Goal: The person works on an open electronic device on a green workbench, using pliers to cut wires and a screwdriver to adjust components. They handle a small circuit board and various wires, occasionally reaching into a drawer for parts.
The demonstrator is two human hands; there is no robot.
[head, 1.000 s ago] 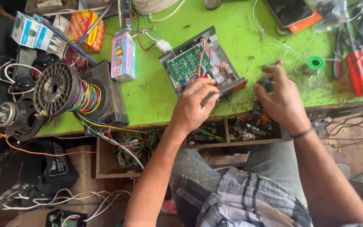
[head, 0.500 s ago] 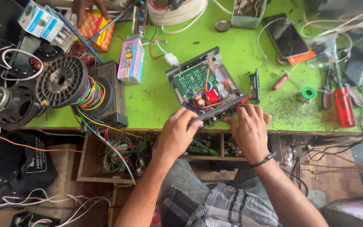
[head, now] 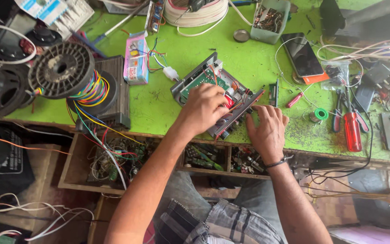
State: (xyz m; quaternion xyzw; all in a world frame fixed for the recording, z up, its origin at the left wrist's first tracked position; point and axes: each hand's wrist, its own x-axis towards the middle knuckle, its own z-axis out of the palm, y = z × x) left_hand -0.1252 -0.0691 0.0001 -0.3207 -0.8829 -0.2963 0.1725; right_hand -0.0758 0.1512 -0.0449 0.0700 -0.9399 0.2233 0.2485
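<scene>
My left hand [head: 204, 108] is curled down over the open amplifier chassis [head: 213, 92], grip closed on its near side, fingers covering part of the green circuit board [head: 199, 80]. My right hand [head: 267, 131] lies flat on the green counter [head: 168, 108] just beside the chassis front panel, fingers spread, holding nothing. The chassis sits tilted near the counter's front edge. To the right are a small red screwdriver [head: 294, 100], a green solder reel [head: 320, 114] and a phone [head: 302, 54]; to the left, a wire spool [head: 62, 70].

Single head camera, looking steeply down, close over green workbench [head: 181, 104] and person's lap.
</scene>
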